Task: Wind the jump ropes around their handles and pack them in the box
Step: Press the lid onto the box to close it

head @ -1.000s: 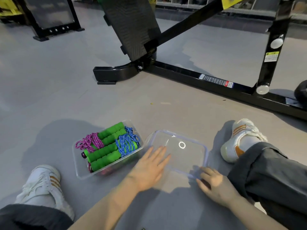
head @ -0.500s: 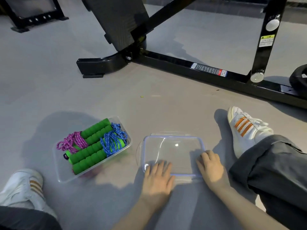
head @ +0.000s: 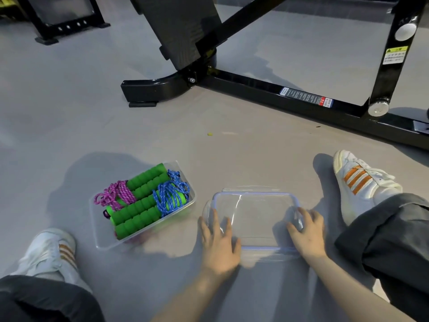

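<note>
A clear plastic box (head: 183, 206) sits on the grey floor, left of centre. Inside lie green foam handles (head: 137, 213), one pair wound with pink rope (head: 117, 196), the other with blue rope (head: 170, 196). To its right lies the clear lid (head: 254, 217) with a pale blue rim. My left hand (head: 219, 241) grips the lid's near-left corner. My right hand (head: 306, 232) holds its right edge, fingers curled over the rim.
My legs in dark trousers and white shoes (head: 362, 182) with orange stripes flank the box and lid. A black gym machine frame (head: 290, 96) runs across the floor behind. Another black stand (head: 67, 26) is at the far left.
Both hands have slid to the lid's sides and taken hold of it. The lid has turned square to me and sits nearer. The box has not moved.
</note>
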A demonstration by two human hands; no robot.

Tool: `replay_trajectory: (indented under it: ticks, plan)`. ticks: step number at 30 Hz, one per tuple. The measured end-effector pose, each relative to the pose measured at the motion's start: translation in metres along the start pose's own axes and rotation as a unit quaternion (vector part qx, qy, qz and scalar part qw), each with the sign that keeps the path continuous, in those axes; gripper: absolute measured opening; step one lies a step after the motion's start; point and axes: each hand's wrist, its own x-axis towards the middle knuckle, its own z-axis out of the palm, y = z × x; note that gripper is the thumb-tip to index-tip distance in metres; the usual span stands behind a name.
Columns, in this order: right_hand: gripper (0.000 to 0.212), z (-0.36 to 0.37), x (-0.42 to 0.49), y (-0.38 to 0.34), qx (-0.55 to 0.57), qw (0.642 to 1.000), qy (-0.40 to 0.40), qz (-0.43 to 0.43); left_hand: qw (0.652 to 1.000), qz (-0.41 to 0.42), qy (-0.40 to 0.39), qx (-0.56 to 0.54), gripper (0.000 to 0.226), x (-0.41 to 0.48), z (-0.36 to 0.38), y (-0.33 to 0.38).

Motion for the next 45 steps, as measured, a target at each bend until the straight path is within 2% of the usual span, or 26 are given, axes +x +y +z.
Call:
replay_trajectory:
  ticks: [5, 8, 12, 15, 21, 25, 27, 31, 34, 38, 42, 43, 45]
  plan:
    - [0.052, -0.022, -0.006, -0.007, 0.020, 0.999, 0.035, -0.010, 0.990, 0.055, 0.126, -0.039, 0.055, -0.039, 0.004, 0.018]
    - [0.063, -0.042, -0.007, -0.036, 0.036, 0.997, 0.061, -0.032, 0.981, 0.061, 0.177, -0.057, 0.059, -0.044, -0.027, 0.027]
    - [0.052, -0.048, 0.002, -0.105, 0.047, 0.992, 0.058, -0.099, 0.959, 0.019, 0.271, -0.078, 0.057, -0.029, -0.089, 0.008]
    - [0.049, -0.018, 0.002, -0.164, 0.059, 0.986, 0.022, -0.157, 0.942, -0.050, 0.323, -0.078, 0.059, -0.017, -0.122, -0.040]
    - [0.054, 0.078, -0.031, -0.243, 0.049, 0.967, -0.091, -0.232, 0.944, -0.179, 0.264, -0.081, 0.083, -0.034, -0.117, -0.156]
    - [0.059, 0.109, -0.033, -0.257, 0.017, 0.963, -0.142, -0.229, 0.955, -0.211, 0.185, -0.093, 0.064, -0.037, -0.101, -0.184]
    - [0.061, 0.115, -0.026, -0.257, 0.010, 0.962, -0.152, -0.226, 0.949, -0.225, 0.181, -0.127, 0.058, -0.034, -0.094, -0.190]
    - [0.076, 0.122, -0.016, -0.244, 0.056, 0.968, -0.177, -0.167, 0.895, -0.242, 0.237, -0.289, 0.023, -0.028, -0.100, -0.194]
    - [0.082, 0.121, -0.020, -0.237, 0.144, 0.964, -0.205, -0.089, 0.866, -0.235, 0.242, -0.368, 0.025, -0.026, -0.103, -0.195]
    - [0.081, 0.107, -0.027, -0.217, 0.189, 0.961, -0.188, -0.069, 0.878, -0.200, 0.258, -0.350, 0.026, -0.033, -0.095, -0.176]
    - [0.077, 0.072, -0.039, -0.171, 0.211, 0.964, -0.155, -0.040, 0.891, -0.170, 0.239, -0.347, 0.027, -0.052, -0.087, -0.137]
    - [0.076, 0.061, -0.043, -0.156, 0.209, 0.967, -0.144, -0.029, 0.893, -0.157, 0.235, -0.349, 0.030, -0.059, -0.085, -0.125]
    - [0.072, 0.040, -0.051, -0.129, 0.197, 0.973, -0.120, -0.017, 0.900, -0.141, 0.215, -0.353, 0.053, -0.071, -0.082, -0.101]
